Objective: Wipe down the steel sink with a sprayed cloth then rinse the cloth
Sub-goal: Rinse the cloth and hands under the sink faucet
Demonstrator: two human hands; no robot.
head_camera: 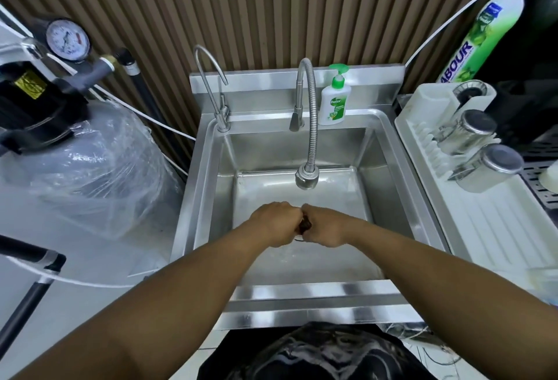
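- Head view: a dark cloth sits bunched between the two hands, low over the middle of the steel sink, with only a small part of it showing.
- The left hand and the right hand are both curled tight round the cloth, knuckles just beside each other.
- The hands hang well apart from the basin's side walls and from its near rim, with open room on every side.
- The head of the flexible tap hangs above and just behind the hands, not touching them.
- A thin gooseneck tap stands at the sink's back left corner.
- A soap pump bottle stands on the back ledge, just right of the flexible tap's base.
- To the right, a white drain tray lies against the sink's edge and carries two steel cups on their sides.
- A tall green-capped bottle stands behind the tray.
- To the left, a plastic-wrapped tank stands with a pressure gauge above it.
- A ribbed brown wall closes the back.
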